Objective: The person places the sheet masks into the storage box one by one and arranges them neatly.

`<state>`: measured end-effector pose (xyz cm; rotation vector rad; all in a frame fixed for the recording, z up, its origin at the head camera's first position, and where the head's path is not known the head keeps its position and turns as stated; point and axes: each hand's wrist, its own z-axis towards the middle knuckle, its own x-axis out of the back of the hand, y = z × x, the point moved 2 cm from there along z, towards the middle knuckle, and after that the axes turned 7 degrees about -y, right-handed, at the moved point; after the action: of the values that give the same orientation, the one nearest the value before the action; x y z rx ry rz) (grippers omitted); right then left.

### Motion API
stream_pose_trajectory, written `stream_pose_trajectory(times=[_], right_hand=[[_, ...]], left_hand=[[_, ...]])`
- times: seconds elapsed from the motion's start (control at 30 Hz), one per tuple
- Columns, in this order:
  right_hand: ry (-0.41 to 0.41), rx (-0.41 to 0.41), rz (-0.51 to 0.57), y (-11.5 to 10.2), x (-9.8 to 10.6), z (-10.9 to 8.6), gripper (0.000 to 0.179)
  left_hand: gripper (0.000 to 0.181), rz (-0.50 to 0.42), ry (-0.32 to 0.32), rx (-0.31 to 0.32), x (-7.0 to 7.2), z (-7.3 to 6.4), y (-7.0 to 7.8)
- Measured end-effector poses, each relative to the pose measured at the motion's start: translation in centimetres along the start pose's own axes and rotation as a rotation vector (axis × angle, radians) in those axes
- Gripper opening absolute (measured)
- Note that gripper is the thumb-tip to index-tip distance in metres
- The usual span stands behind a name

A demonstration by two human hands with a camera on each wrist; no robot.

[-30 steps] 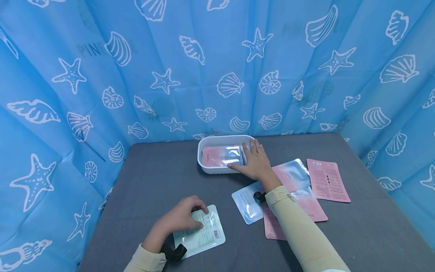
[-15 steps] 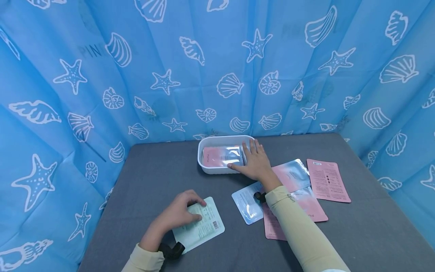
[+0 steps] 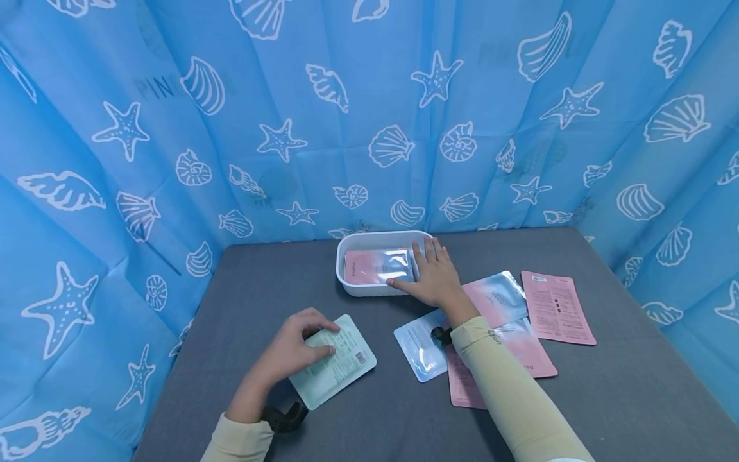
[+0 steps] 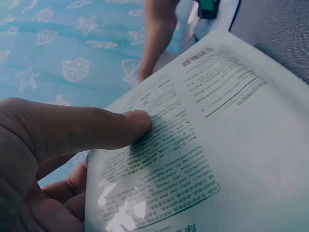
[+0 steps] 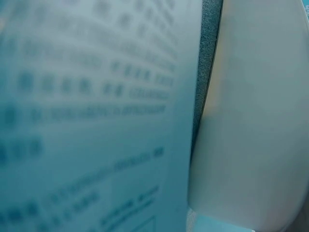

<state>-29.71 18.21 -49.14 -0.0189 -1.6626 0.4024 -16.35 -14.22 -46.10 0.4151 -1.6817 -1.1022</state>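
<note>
Between thumb and fingers, my left hand point(image 3: 294, 343) pinches a pale green sheet mask packet point(image 3: 340, 369) by its left side, its text and barcode facing up. In the left wrist view the thumb presses on the printed face of the packet point(image 4: 231, 140) and the other fingers go behind it. My right hand point(image 3: 435, 276) lies with spread, straight fingers over the right end of a white plastic basket point(image 3: 369, 290). A pink and silver packet point(image 3: 375, 266) lies inside that basket. The right wrist view shows the basket's wall point(image 5: 256, 116) close up beside a blurred printed packet point(image 5: 96, 125).
Right of the basket, overlapping pink packets point(image 3: 531, 350) and a silver-blue packet point(image 3: 421, 346) lie partly under my right forearm. Another pink packet point(image 3: 557, 308) lies further right. A blue shell-patterned curtain point(image 3: 369, 115) hangs behind the grey tabletop point(image 3: 242, 301).
My left hand has moved up and slightly left in the head view, carrying the green packet with it toward the basket. My right hand has stayed on the basket.
</note>
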Motion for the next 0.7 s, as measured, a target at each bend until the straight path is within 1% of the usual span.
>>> stream_pose_trajectory(times=[0.17, 0.37, 0.57, 0.7], right_hand=[[0.0, -0.001, 0.003, 0.0, 0.0, -0.1, 0.123], [0.007, 0.004, 0.011, 0.0, -0.1, -0.1, 0.123], [0.009, 0.003, 0.013, -0.1, -0.1, -0.2, 0.123], [0.003, 0.001, 0.016, 0.0, 0.0, -0.1, 0.122]], left_hand=[[0.031, -0.048, 0.06, -0.027, 0.6, 0.0, 0.1], [0.029, -0.081, 0.136, -0.057, 1.1, 0.2, 0.0], [0.027, -0.125, 0.207, -0.078, 1.6, 0.4, 0.3], [0.027, -0.158, 0.245, -0.112, 1.9, 0.5, 0.6]])
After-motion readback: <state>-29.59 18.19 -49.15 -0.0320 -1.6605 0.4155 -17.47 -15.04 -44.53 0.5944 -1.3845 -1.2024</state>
